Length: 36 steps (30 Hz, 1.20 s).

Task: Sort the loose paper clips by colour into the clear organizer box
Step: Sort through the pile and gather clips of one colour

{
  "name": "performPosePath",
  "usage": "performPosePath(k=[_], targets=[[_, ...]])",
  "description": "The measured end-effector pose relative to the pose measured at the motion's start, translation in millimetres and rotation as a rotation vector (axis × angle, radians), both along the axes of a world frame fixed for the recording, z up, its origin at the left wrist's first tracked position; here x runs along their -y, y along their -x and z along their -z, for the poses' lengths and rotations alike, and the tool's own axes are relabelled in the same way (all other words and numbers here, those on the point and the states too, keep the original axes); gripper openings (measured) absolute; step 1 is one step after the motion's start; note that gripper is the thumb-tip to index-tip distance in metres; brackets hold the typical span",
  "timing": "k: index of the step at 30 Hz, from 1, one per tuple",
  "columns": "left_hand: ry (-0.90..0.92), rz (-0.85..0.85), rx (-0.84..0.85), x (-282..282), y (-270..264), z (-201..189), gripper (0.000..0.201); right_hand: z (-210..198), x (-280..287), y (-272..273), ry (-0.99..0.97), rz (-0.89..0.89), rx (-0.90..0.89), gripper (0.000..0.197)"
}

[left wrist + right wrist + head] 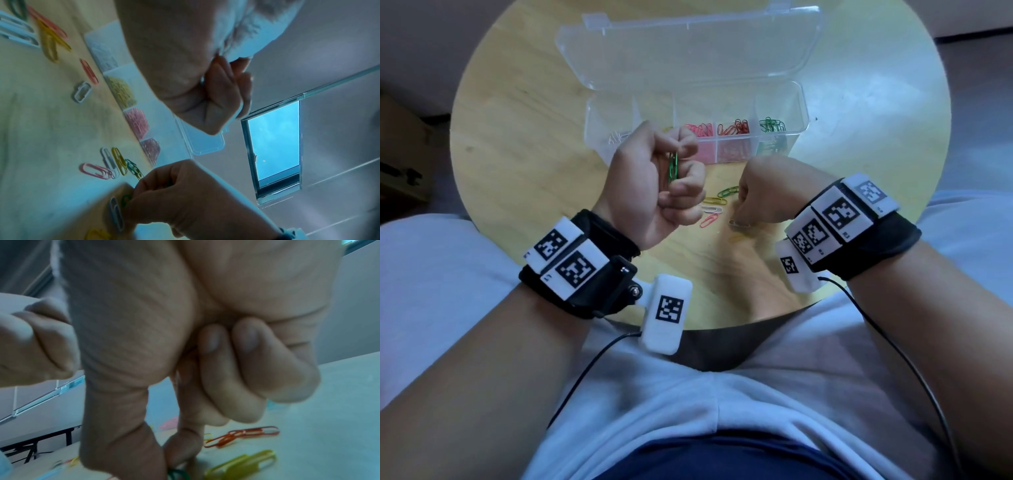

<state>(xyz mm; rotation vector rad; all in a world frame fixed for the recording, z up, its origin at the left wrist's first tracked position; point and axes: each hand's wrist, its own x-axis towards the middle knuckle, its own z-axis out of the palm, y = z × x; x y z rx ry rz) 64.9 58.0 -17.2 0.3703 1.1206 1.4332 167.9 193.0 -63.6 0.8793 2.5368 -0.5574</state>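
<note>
My left hand (678, 164) is raised over the table's middle, palm up, and its curled fingers hold a few green paper clips (673, 167). My right hand (753, 205) reaches down to the table, knuckles up. Its thumb and forefinger (180, 449) pinch a green clip (177, 475) lying on the table, also visible as the green clip (125, 198) at the right hand (185, 198). The clear organizer box (799, 102) stands open behind both hands, with white, yellow, pink, red and green clips in separate compartments. Loose clips (714, 205) lie between the hands.
The round wooden table (524, 113) carries the box, whose open lid (688, 51) lies back at the far side. Loose green (727, 191), yellow, white and pink (709, 220) clips lie near the front. My knees flank the table's near edge.
</note>
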Motion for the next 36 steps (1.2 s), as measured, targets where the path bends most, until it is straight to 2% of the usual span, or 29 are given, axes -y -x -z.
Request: performPosePath(k=[3, 6, 8, 11, 13, 14, 19, 21, 24, 27, 32, 34, 36], targets=[[0.036, -0.016, -0.046, -3.0, 2.3, -2.3, 0.023, -5.1, -0.2, -3.8, 0.060, 0.009, -0.023, 0.025], [0.132, -0.051, -0.184, -9.4, 4.8, -1.2, 0.024, -18.6, -8.7, -9.3, 0.200, 0.049, -0.094, 0.020], [0.220, -0.059, -0.377, -14.8, 3.1, 2.6, 0.026, -28.1, -16.0, -14.0, 0.377, 0.195, -0.189, 0.022], [0.305, 0.068, -0.866, -26.1, -4.7, 10.2, 0.026, -36.4, -27.3, -22.2, 0.693, 0.484, -0.402, 0.025], [0.370, 0.187, -1.188, -34.0, -9.3, 17.8, 0.015, -41.0, -32.7, -25.9, 0.841, 0.601, -0.531, 0.027], [0.407, 0.242, -1.295, -37.3, -10.3, 21.6, 0.010, -42.2, -35.5, -26.8, 0.891, 0.640, -0.591, 0.029], [0.524, 0.391, -1.572, -49.7, -8.5, 40.8, 0.015, -46.7, -47.4, -30.2, 1.094, 0.862, -0.852, 0.036], [0.557, 0.433, -1.619, -53.2, -7.8, 45.6, 0.017, -47.9, -50.7, -30.0, 1.110, 0.947, -0.952, 0.033], [0.565, 0.462, -1.595, -56.6, -9.0, 49.2, 0.015, -47.4, -55.3, -26.9, 1.089, 1.017, -1.085, 0.020], [0.569, 0.480, -1.583, -57.5, -8.2, 50.5, 0.017, -45.4, -58.9, -24.2, 1.038, 1.037, -1.130, 0.017], [0.562, 0.493, -1.527, -55.2, -6.8, 45.7, 0.022, -45.3, -56.4, -18.2, 1.117, 0.881, -1.179, 0.032], [0.490, 0.409, -1.439, -55.6, -9.5, 34.7, 0.025, -46.4, -53.6, -11.7, 1.085, 0.810, -1.232, 0.035], [0.421, 0.276, -1.279, -57.0, -10.6, 21.7, 0.028, -46.9, -51.3, -3.9, 1.013, 0.756, -1.274, 0.035]])
